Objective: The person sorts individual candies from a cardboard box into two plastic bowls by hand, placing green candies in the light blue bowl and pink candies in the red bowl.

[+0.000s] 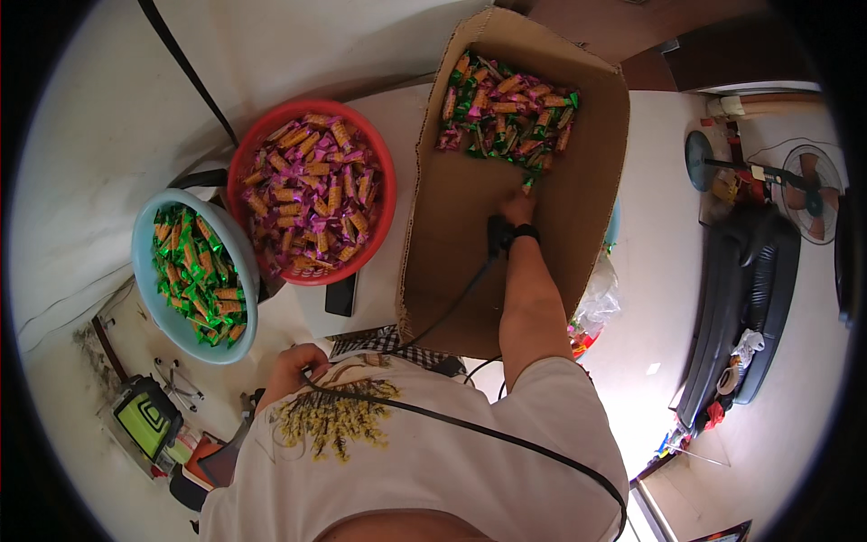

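Observation:
My right hand (519, 206) reaches down inside a tall cardboard box (450, 271), with its fingertips on a green-wrapped snack stick (527, 184). Just beyond it lies a pile of pink- and green-wrapped snack sticks (511, 115) at the box's far end. A black device with a cable sits at my right wrist. My left hand (306, 360) is curled around the bend of a black cable (406, 405) in front of my shirt. Pink-wrapped sticks (315, 196) fill a red plastic basket (384, 203); green-wrapped ones (200, 278) lie in a light blue basin (143, 271) on the left.
A dark phone (340, 296) lies on the white table (379, 298) between the red basket and the box. Clear plastic bags (599, 295) are beside the box's right wall. Farther right are a black sofa (752, 291) and a standing fan (813, 193).

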Action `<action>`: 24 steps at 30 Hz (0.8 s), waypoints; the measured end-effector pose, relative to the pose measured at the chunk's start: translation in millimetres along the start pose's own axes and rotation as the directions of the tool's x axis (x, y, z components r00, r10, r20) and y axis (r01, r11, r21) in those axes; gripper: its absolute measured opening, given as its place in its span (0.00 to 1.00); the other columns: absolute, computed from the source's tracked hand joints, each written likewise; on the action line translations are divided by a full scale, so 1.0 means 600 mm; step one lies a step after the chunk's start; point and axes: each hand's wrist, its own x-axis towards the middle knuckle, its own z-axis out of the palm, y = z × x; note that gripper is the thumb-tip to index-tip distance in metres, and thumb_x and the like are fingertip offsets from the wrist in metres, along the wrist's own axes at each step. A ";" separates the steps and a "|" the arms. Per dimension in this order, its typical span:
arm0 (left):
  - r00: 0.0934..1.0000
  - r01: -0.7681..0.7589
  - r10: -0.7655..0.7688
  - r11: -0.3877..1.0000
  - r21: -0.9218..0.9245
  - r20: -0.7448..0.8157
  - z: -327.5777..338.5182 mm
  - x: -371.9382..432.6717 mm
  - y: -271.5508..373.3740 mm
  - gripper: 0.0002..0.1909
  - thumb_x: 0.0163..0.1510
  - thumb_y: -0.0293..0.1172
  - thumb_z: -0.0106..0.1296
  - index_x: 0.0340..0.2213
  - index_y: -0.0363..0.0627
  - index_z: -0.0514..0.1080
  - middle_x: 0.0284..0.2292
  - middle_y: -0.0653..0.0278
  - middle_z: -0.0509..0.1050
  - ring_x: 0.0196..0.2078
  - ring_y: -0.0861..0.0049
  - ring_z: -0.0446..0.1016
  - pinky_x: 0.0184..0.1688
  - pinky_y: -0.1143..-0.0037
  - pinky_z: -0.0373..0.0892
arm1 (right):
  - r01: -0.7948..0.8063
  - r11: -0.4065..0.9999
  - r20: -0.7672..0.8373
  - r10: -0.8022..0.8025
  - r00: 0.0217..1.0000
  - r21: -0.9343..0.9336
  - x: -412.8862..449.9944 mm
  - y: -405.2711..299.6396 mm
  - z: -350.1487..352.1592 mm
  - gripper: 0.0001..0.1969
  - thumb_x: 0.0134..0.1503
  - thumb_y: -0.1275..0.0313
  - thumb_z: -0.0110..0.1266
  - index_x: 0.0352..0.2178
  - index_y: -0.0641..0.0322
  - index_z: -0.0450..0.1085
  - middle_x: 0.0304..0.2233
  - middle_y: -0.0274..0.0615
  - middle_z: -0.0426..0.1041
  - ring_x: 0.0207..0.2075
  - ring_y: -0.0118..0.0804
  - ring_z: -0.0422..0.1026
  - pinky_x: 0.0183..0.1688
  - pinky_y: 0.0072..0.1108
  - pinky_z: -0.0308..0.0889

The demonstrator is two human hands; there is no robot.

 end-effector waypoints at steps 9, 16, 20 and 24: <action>0.999 -0.047 0.048 0.997 -0.058 0.018 -0.021 -0.021 -0.032 0.06 0.45 0.24 0.56 0.22 0.37 0.68 0.19 0.64 0.68 0.22 0.80 0.66 0.25 0.78 0.63 | 0.013 0.965 0.093 -0.039 0.995 0.260 -0.039 -0.058 -0.087 0.21 0.50 0.59 0.50 0.43 0.59 0.67 0.40 0.49 0.71 0.42 0.44 0.69 0.44 0.31 0.63; 0.961 -0.271 0.267 0.961 -0.056 -0.072 -0.048 -0.092 -0.051 0.07 0.46 0.26 0.55 0.22 0.38 0.67 0.19 0.63 0.69 0.21 0.78 0.67 0.24 0.78 0.64 | 0.314 0.548 -0.160 -0.310 0.937 0.775 -0.293 -0.303 -0.281 0.12 0.53 0.71 0.52 0.39 0.64 0.69 0.31 0.31 0.70 0.32 0.19 0.66 0.34 0.13 0.62; 0.944 -0.313 0.303 0.947 -0.069 -0.131 -0.063 -0.145 -0.089 0.08 0.47 0.28 0.54 0.22 0.38 0.67 0.18 0.63 0.68 0.20 0.78 0.66 0.23 0.78 0.63 | 0.311 0.540 0.061 -0.563 0.824 0.782 -0.412 -0.433 -0.260 0.13 0.53 0.72 0.51 0.40 0.66 0.68 0.31 0.30 0.69 0.30 0.20 0.66 0.33 0.13 0.62; 0.930 -0.333 0.313 0.939 -0.082 -0.190 -0.071 -0.185 -0.121 0.08 0.47 0.28 0.54 0.22 0.38 0.67 0.17 0.63 0.68 0.19 0.78 0.66 0.22 0.78 0.63 | 0.491 0.499 0.058 -0.741 0.669 0.714 -0.415 -0.531 -0.178 0.15 0.51 0.70 0.53 0.40 0.68 0.67 0.30 0.36 0.70 0.32 0.23 0.67 0.35 0.15 0.63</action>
